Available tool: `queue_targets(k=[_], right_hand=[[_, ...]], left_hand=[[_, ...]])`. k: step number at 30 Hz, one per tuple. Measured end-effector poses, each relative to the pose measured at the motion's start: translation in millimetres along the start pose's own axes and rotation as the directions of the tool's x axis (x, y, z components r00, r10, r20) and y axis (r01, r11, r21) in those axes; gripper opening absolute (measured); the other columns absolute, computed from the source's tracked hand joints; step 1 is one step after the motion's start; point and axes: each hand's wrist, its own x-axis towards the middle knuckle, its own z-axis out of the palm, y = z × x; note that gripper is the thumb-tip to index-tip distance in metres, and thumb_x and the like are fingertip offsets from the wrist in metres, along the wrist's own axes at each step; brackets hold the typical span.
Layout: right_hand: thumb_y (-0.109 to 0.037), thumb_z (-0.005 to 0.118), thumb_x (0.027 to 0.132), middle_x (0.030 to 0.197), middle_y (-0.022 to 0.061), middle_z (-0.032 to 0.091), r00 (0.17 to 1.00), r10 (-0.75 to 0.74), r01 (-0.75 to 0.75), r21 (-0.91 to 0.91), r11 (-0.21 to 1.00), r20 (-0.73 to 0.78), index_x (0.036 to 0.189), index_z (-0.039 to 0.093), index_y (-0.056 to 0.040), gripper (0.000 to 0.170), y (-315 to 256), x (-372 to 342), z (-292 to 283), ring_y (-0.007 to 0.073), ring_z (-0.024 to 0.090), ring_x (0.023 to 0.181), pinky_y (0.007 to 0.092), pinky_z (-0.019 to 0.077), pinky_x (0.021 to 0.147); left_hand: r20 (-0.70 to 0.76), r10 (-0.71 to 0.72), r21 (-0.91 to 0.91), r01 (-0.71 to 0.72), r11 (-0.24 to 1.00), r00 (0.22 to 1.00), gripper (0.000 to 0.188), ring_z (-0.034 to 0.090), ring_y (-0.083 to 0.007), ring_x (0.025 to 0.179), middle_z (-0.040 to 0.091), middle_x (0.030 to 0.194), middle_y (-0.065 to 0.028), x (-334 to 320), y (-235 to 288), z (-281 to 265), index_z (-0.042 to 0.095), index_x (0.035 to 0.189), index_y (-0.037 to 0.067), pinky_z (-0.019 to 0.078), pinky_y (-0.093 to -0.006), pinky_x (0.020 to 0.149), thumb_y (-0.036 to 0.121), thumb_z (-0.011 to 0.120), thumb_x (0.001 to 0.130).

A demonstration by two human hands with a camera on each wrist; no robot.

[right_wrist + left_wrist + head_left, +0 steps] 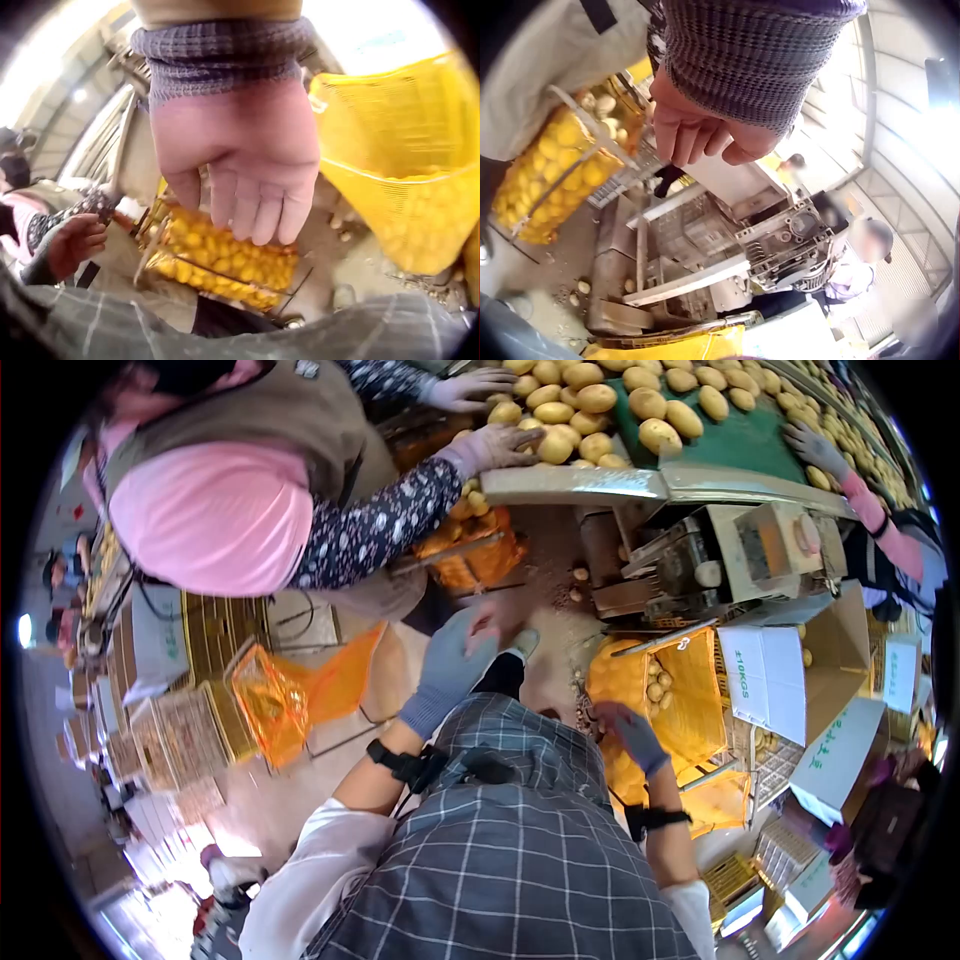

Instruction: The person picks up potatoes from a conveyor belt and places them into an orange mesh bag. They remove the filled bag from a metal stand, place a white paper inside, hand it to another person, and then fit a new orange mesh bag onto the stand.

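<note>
My left hand (pixel 458 652), in a grey glove with a pinkish palm, hovers in front of my checked apron (pixel 510 800) with its fingers loosely bent and nothing in them. In the left wrist view the same hand (pixel 705 135) hangs palm side visible. My right hand (pixel 634 736) is beside an orange mesh bag (pixel 690 725) that holds some potatoes (pixel 659 688). Seen from the right wrist, this hand (pixel 244 165) has relaxed, nearly straight fingers and holds nothing. A yellow mesh bag (pixel 397 135) hangs wide-mouthed to its right, and a potato-filled bag (pixel 217 259) stands farther off.
A sorting belt (pixel 735 455) carries many potatoes across the front. A person in a pink head covering (pixel 215 515) works there at my left. Cardboard boxes (pixel 765 680) stand to the right, an orange mesh bag (pixel 300 700) and crates (pixel 180 735) to the left.
</note>
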Motion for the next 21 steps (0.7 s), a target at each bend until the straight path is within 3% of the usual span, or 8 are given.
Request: queue_targets(k=[3,6,8,9,10,14,17,21], right_hand=[[-0.012,0.046,0.085,0.098,0.0012,0.054,0.945,-0.288,0.301,-0.064,0.952,0.156,0.103,0.054,-0.0038,0.021,-17,68,11,0.0096,0.052,0.08,0.0208,0.0421,0.07],[-0.015,0.05,0.084,0.106,0.0041,0.051,0.908,-0.366,0.407,-0.228,0.884,0.202,0.105,0.053,-0.0078,0.022,-16,133,45,0.013,0.053,0.088,0.0242,0.0444,0.075],[-0.02,0.052,0.085,0.107,0.006,0.05,0.965,-0.213,0.183,0.189,0.965,0.155,0.11,0.049,-0.0109,0.028,-39,159,85,0.0161,0.051,0.095,0.0294,0.0448,0.078],[-0.023,0.053,0.085,0.107,0.0066,0.049,0.986,-0.019,-0.059,0.455,0.889,0.164,0.113,0.046,-0.0125,0.031,-57,169,102,0.0182,0.05,0.098,0.0328,0.0447,0.079],[-0.027,0.054,0.085,0.105,0.0066,0.05,0.972,-0.041,-0.096,0.549,0.83,0.231,0.115,0.043,-0.0147,0.035,-58,197,115,0.0196,0.05,0.096,0.0352,0.0451,0.079],[-0.04,0.052,0.084,0.1,0.0072,0.054,0.989,0.141,-0.131,0.647,0.751,0.036,0.116,0.041,-0.0169,0.041,-92,287,189,0.0189,0.055,0.088,0.0339,0.0462,0.07],[-0.043,0.051,0.084,0.097,0.0081,0.055,0.993,0.115,-0.081,0.681,0.727,-0.004,0.111,0.042,-0.0166,0.039,-121,325,213,0.0193,0.057,0.081,0.0341,0.0482,0.063],[-0.045,0.05,0.084,0.102,0.0107,0.053,0.997,-0.032,-0.035,0.797,0.603,0.068,0.118,0.038,-0.0164,0.046,-98,370,220,0.0255,0.059,0.079,0.0358,0.0518,0.06]], left_hand=[[-0.118,-0.162,-0.129,0.147,0.981,0.98,0.03,0.06,-0.0228,0.091,0.06,0.097,-0.0149,-71,-30,-7,0.053,0.108,0.0,0.0457,-0.0295,0.08,0.015,0.057,0.081],[-0.166,-0.286,-0.136,0.265,0.954,0.944,0.031,0.059,-0.021,0.092,0.059,0.099,-0.0148,-131,-48,-8,0.052,0.109,-0.001,0.0455,-0.0303,0.081,0.014,0.056,0.082],[-0.192,-0.295,-0.128,0.275,0.953,0.936,0.032,0.059,-0.0209,0.092,0.059,0.1,-0.0149,-142,-41,-17,0.052,0.109,-0.002,0.0454,-0.0303,0.081,0.014,0.056,0.082],[-0.202,-0.302,-0.124,0.282,0.951,0.932,0.032,0.059,-0.0208,0.092,0.059,0.1,-0.015,-144,-36,-21,0.051,0.11,-0.002,0.0454,-0.0302,0.082,0.014,0.056,0.082],[-0.213,-0.299,-0.134,0.276,0.952,0.93,0.032,0.059,-0.0211,0.092,0.058,0.101,-0.0153,-141,-37,-24,0.051,0.11,-0.002,0.0451,-0.0301,0.082,0.013,0.056,0.082],[-0.154,-0.17,-0.07,0.161,0.984,0.973,0.031,0.058,-0.0224,0.095,0.058,0.102,-0.0155,-83,-28,-44,0.052,0.109,-0.002,0.0445,-0.03,0.082,0.012,0.057,0.081],[-0.138,0.098,0.048,-0.092,0.995,0.986,0.032,0.057,-0.0242,0.096,0.058,0.103,-0.015,-24,-31,-49,0.051,0.109,-0.002,0.0439,-0.0298,0.082,0.012,0.057,0.081],[-0.028,0.042,0.018,-0.041,0.999,0.999,0.035,0.055,-0.0251,0.098,0.056,0.106,-0.0155,35,-39,-46,0.049,0.112,-0.001,0.0418,-0.0303,0.085,0.015,0.057,0.082]])
